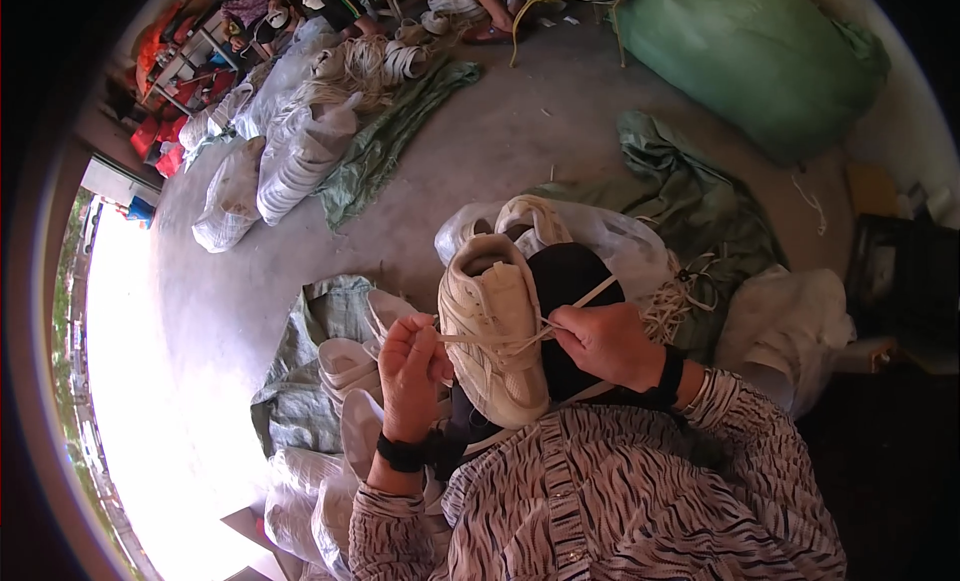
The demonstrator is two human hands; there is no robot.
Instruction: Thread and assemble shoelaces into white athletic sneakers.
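Note:
A cream sneaker [490, 316] rests on my lap, toe toward me and its opening facing away. A flat pale shoelace [470, 338] runs across its lower eyelets. My left hand [412, 356] is closed in a pinch on the lace, just left of the shoe. On the right side, my right hand [608, 343] grips the other stretch of lace close to the eyelets, and a loose end sticks up past the knuckles. Dark cloth [575, 271] lies under the shoe. Both wrists wear black bands.
More pale shoes [350, 366] stand by my left knee on a green woven sack. Beyond my lap is a clear plastic bag [620, 241] with shoes, beside a bundle of laces [668, 311]. A big green sack [750, 61] sits far right. Other people are at the back.

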